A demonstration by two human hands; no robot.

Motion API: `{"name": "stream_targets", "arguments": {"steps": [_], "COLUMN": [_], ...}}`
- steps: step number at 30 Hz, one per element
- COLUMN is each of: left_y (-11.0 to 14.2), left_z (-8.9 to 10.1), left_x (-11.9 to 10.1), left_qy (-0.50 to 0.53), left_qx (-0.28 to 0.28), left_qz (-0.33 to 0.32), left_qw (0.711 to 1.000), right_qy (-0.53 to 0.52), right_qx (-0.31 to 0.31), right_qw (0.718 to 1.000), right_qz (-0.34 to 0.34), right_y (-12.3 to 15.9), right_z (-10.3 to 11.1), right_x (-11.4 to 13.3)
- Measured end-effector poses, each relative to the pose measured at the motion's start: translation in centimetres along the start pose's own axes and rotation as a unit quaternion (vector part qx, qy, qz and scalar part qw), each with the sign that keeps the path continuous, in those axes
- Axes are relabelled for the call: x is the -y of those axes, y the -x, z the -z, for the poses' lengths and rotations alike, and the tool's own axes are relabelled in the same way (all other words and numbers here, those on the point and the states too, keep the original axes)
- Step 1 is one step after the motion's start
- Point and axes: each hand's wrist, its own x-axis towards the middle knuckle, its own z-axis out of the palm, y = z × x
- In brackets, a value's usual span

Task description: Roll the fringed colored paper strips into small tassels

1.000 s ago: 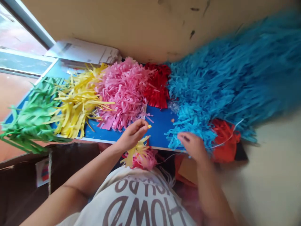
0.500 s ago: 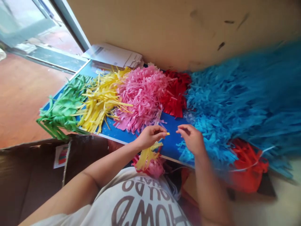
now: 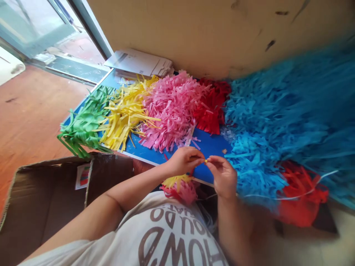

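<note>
L hand point(image 3: 184, 161), R hand point(image 3: 223, 176) raised close together, fingertips point(image 3: 200, 158) pinched, nearly meeting, palms turned inward.

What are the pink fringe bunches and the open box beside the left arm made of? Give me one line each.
The pink fringe looks like thin, matte tissue or crepe paper: narrow cut strips that crumple and curl softly, though the exact paper can't be told. The open box seems to be plain brown corrugated cardboard, unglazed, with a rough, worn flap edge.
</note>
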Motion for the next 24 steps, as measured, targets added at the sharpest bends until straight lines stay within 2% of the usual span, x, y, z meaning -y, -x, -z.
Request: {"name": "stream_targets", "arguments": {"steps": [3, 7, 10, 13, 15, 17, 20, 24], "left_y": [0.2, 0.3, 0.2, 0.1, 0.2, 0.3, 0.5, 0.6], "left_z": [-0.1, 0.1, 0.6, 1.0, 1.0, 0.9, 0.7, 0.6], "left_x": [-0.1, -0.2, -0.5, -0.9, -1.0, -1.1, -1.0, -1.0], "left_qy": [-0.025, -0.076, -0.138, -0.186, -0.212, -0.232, -0.219, -0.148], "left_qx": [-0.008, 0.01, 0.05, 0.099, 0.106, 0.101, 0.104, 0.108], "left_qz": [-0.017, -0.054, -0.092, -0.108, -0.104, -0.089, -0.08, -0.065], "left_qw": [1.0, 0.996, 0.985, 0.972, 0.966, 0.963, 0.967, 0.981], "right_qy": [-0.046, -0.033, 0.003, 0.067, 0.107, 0.129, 0.131, 0.107], "right_qx": [-0.031, -0.048, -0.043, -0.002, 0.021, 0.024, 0.016, 0.009], "right_qw": [0.998, 0.997, 0.999, 0.997, 0.991, 0.989, 0.989, 0.991], "right_qz": [-0.038, -0.041, -0.014, 0.05, 0.074, 0.068, 0.066, 0.086], "right_y": [0.6, 1.1, 1.3, 1.4, 1.5, 1.6, 1.7, 1.6], "right_z": [-0.2, -0.3, -0.2, 0.1, 0.3, 0.4, 0.4, 0.3], "right_x": [-0.6, -0.7, -0.1, 0.5, 0.7, 0.8, 0.7, 0.5]}}
